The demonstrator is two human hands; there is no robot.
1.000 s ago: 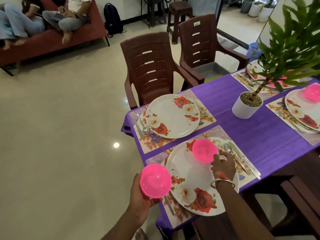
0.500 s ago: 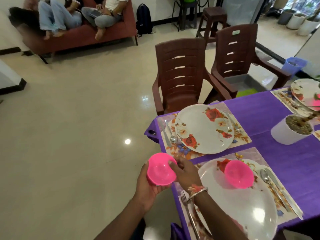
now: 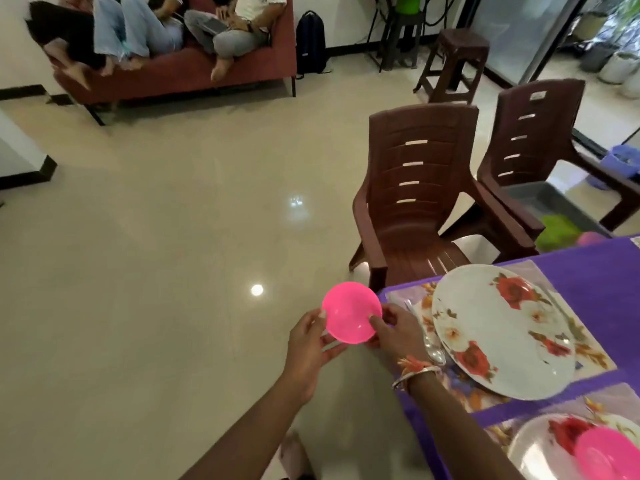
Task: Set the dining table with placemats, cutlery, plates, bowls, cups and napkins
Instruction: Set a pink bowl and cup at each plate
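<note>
Left grip (image 3: 306,341) and right grip (image 3: 398,332) held near together, fingers pinching

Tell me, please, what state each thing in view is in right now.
held pink bowl: in the air beside the table corner, tilted, empty.
left hand: grips the held bowl's left rim.
right hand: grips its right rim.
far floral plate: flat on its placemat, empty.
near floral plate: carries the second pink bowl.
brown chair: unoccupied.

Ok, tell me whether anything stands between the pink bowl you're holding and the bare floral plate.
Nothing visible blocks it. The left hand and right hand hold the pink bowl in the air, left of the plate. Only low, flat cutlery on the placemat lies between.
</note>
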